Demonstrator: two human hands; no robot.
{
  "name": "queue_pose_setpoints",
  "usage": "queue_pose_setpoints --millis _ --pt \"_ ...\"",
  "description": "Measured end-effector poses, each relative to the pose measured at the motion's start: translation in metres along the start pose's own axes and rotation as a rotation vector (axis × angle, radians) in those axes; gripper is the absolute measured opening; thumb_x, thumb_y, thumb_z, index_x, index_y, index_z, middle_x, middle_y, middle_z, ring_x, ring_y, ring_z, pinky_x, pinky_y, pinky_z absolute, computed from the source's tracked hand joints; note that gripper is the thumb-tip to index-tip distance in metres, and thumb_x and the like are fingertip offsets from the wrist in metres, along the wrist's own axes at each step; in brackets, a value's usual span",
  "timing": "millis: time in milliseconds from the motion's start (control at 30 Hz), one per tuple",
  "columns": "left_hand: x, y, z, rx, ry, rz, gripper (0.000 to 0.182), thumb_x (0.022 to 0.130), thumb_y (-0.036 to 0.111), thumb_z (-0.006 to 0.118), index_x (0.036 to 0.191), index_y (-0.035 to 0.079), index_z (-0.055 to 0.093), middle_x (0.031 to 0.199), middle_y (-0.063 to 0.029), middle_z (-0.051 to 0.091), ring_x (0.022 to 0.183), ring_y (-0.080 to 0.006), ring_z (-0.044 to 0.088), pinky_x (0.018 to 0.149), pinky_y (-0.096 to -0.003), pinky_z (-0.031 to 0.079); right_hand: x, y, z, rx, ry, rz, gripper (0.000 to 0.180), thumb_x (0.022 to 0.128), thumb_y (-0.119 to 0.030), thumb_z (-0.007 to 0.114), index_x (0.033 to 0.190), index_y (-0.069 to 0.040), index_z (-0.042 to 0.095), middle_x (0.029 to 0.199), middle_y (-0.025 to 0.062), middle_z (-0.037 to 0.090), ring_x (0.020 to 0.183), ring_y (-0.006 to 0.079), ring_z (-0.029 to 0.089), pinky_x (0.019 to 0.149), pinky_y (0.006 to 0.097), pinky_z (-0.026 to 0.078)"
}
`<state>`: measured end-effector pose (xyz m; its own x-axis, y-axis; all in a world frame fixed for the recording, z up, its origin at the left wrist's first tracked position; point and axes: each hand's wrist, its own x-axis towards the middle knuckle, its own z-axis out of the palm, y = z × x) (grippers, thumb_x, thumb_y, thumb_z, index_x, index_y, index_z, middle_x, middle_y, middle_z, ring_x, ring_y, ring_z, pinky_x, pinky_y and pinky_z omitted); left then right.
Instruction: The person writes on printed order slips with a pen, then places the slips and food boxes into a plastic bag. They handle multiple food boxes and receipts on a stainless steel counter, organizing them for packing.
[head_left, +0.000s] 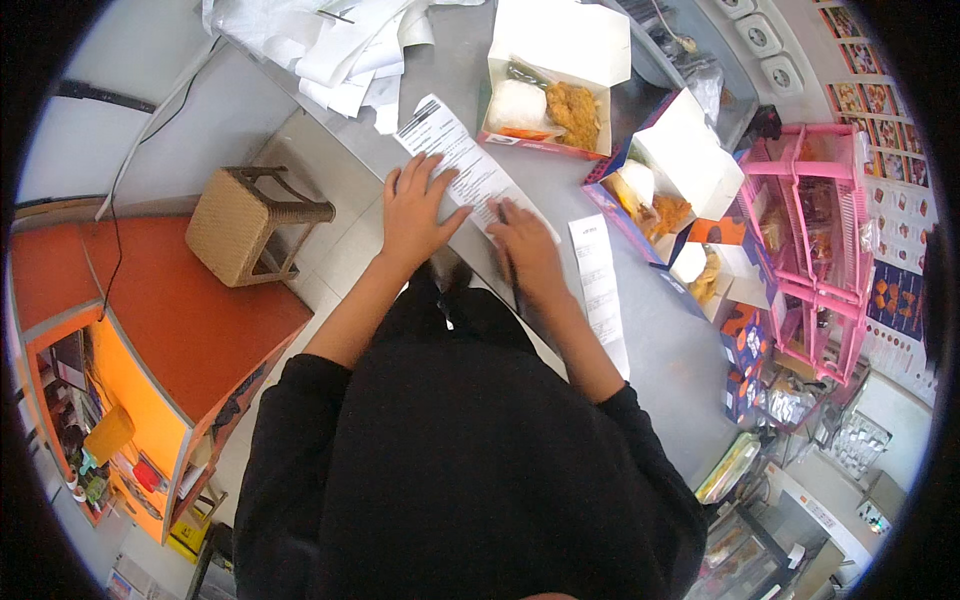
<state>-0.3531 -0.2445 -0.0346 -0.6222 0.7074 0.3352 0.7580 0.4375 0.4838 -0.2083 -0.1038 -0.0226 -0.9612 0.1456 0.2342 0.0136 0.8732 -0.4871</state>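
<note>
A long printed paper receipt (469, 154) lies slantwise near the edge of the grey metal counter (667, 360). On its left side rests my left hand (416, 214), palm down with the fingers spread. My right hand (529, 244) touches the lower part of the receipt, slightly blurred, its fingers bent and a little apart. A second narrow receipt (598, 277) lies flat to the right of my right hand. Beyond the first receipt stands an open meal box (551, 142) with white rice, fried chicken and a wrapped green item.
Two more open meal boxes (697, 157) (739, 281) and closed small boxes (744, 341) line the counter's right side, beside a pink plastic rack (806, 289). Loose papers (360, 56) lie at the far left end. A woven stool (232, 225) and an orange-topped cabinet (202, 322) stand left.
</note>
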Motion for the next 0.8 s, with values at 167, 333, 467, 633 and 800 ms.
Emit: queue_pose_setpoints --millis 167,333,467,633,800 --pt "0.006 -0.004 0.010 0.004 0.023 -0.018 0.049 0.067 0.031 0.067 0.111 0.011 0.056 0.128 -0.0089 0.046 0.127 -0.0284 0.035 0.101 -0.0497 0.024 0.060 0.023 -0.052 -0.104 0.215 0.117 0.018 0.077 -0.010 0.058 0.096 -0.009 0.061 0.110 0.0163 0.060 0.104 0.0331 0.056 0.088 0.0424 0.044" --pt "0.005 -0.002 0.008 0.023 0.039 -0.006 0.050 0.066 0.031 0.065 0.111 0.011 0.056 0.130 -0.0083 0.046 0.127 -0.0289 0.035 0.102 -0.0504 0.023 0.122 0.036 -0.099 0.337 0.389 -0.020 0.017 0.079 -0.003 0.056 0.095 -0.008 0.061 0.100 0.0151 0.062 0.097 0.0309 0.058 0.083 0.0389 0.045" --pt "0.004 -0.002 0.006 -0.006 0.031 -0.032 0.053 0.066 0.032 0.065 0.113 0.011 0.054 0.133 -0.0075 0.045 0.129 -0.0278 0.034 0.103 -0.0504 0.022 0.074 0.024 -0.070 0.239 0.094 -0.166 0.018 0.084 -0.004 0.055 0.100 -0.005 0.062 0.095 0.0119 0.063 0.090 0.0230 0.059 0.079 0.0319 0.045" --pt "0.001 -0.006 0.001 -0.016 -0.037 -0.044 0.057 0.067 0.032 0.065 0.118 0.012 0.051 0.135 -0.0079 0.044 0.132 -0.0272 0.031 0.105 -0.0530 0.019 0.037 0.018 -0.013 0.905 0.099 0.253 0.022 0.091 -0.010 0.050 0.108 0.002 0.058 0.087 0.0080 0.060 0.081 0.0137 0.055 0.074 0.0277 0.045" --pt "-0.001 -0.009 -0.001 -0.024 -0.068 -0.045 0.061 0.068 0.032 0.065 0.123 0.012 0.049 0.139 -0.0074 0.039 0.133 -0.0283 0.028 0.105 -0.0536 0.018 0.063 0.013 0.014 1.068 0.233 0.373 0.021 0.087 -0.006 0.056 0.106 0.004 0.058 0.084 0.0080 0.062 0.075 0.0128 0.057 0.071 0.0250 0.046"
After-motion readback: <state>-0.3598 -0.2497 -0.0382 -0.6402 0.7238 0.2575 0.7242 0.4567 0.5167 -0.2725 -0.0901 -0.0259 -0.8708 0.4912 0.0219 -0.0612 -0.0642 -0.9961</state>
